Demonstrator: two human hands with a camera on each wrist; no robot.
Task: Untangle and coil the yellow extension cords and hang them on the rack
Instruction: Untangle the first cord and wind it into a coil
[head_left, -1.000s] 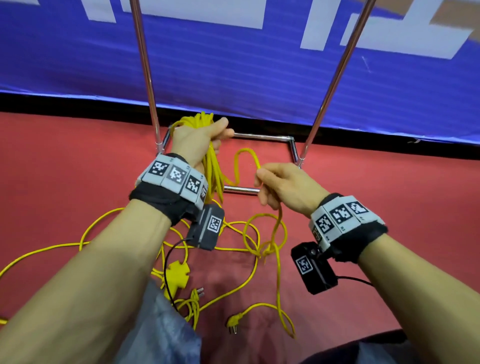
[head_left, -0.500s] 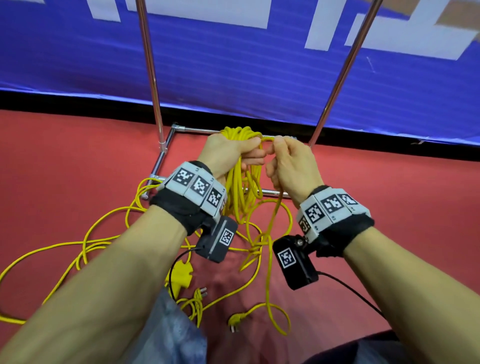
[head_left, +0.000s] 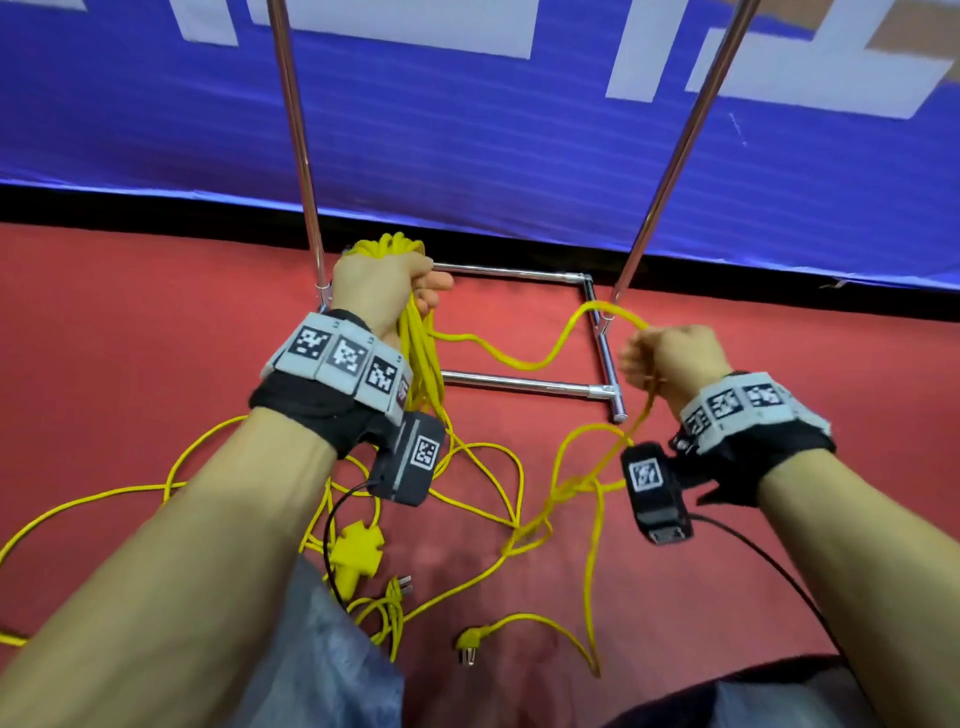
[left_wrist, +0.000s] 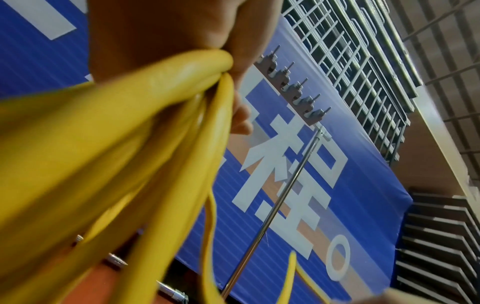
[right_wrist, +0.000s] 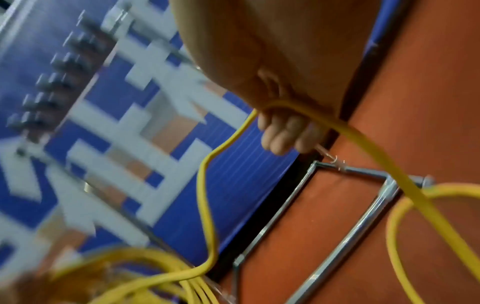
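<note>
You are gathering the cord into a coil (head_left: 415, 332), and your left hand (head_left: 382, 291) is wrapped round the bunched loops so they hang as one bundle just in front of the rack (head_left: 524, 385) base. The left wrist view shows the strands (left_wrist: 145, 115) squeezed together under your curled fingers, which is keeping the finished turns from slipping apart.

Your right hand (head_left: 670, 358), off to the rack's right side, is pinching a single run of cord (right_wrist: 345, 131) between curled fingers, drawing out slack toward the coil; I judge this length is meant for the next loop.

Much cord (head_left: 488, 499) is lying loose on the floor nearer you than the rack, crossing over itself, with a socket block (head_left: 358, 556) and two plugs (head_left: 470, 644) among it. That tangle could snag as you pull. The rack's hooks (left_wrist: 293, 90) are bare, so hanging is not yet done.
</note>
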